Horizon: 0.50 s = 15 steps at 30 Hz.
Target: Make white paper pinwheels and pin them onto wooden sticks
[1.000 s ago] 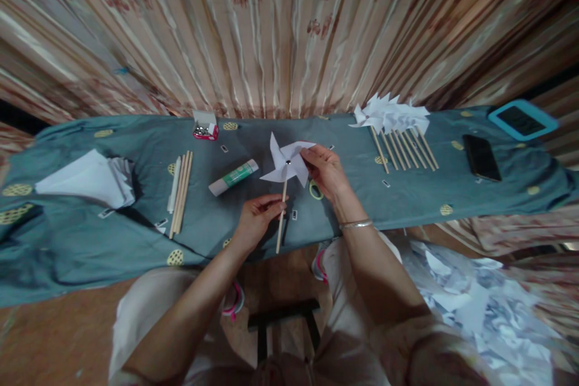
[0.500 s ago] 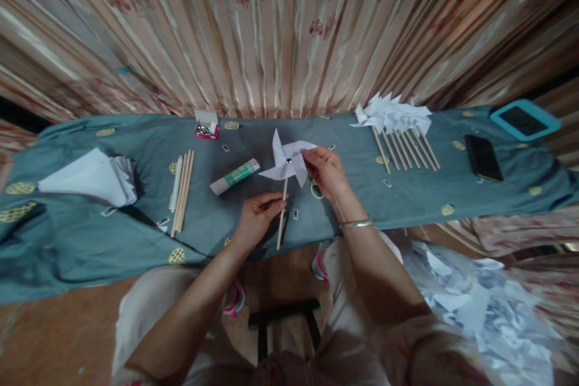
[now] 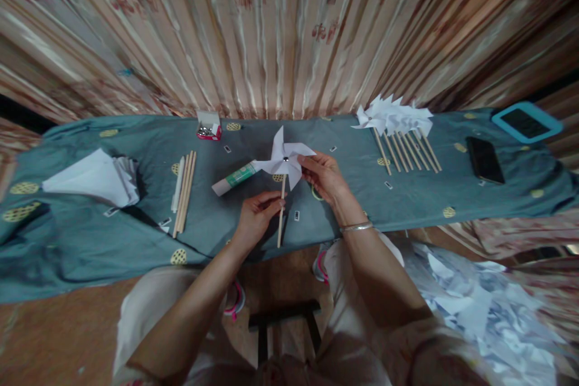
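At the frame centre, the paper pinwheel (image 3: 281, 165) is held: its stick (image 3: 280, 223), nearly vertical, is pinched by the left hand (image 3: 256, 217), the blades by the right hand (image 3: 325, 177), nearer to the hub (image 3: 286, 159)

I observed the left hand (image 3: 255, 217) pinching the wooden stick (image 3: 280, 230) of a white paper pinwheel (image 3: 285, 160), the right hand (image 3: 326, 178) touching its right side. A glue stick (image 3: 237, 178) lay just beyond the left hand; grouped pinwheels (image 3: 394, 116) lay beyond and right of the right hand.
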Each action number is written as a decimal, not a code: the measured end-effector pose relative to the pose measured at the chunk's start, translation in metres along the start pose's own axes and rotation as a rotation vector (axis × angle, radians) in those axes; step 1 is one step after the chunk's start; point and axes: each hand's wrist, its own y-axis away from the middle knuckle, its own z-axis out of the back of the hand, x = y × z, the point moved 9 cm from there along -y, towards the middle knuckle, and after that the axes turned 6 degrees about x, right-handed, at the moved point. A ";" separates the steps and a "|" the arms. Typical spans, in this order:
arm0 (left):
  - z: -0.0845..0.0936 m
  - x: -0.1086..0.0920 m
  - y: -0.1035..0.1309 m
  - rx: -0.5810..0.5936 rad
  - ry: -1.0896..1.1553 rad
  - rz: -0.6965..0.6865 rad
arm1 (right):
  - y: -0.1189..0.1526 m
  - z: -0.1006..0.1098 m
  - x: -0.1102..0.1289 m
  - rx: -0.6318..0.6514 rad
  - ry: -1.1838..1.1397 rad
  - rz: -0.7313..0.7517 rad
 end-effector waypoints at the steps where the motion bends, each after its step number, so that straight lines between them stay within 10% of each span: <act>1: 0.000 -0.001 0.000 0.000 -0.001 -0.006 | 0.000 0.000 -0.001 0.007 -0.005 -0.007; 15: 0.004 -0.001 -0.001 -0.023 0.015 -0.020 | 0.004 -0.006 -0.007 0.011 -0.046 -0.066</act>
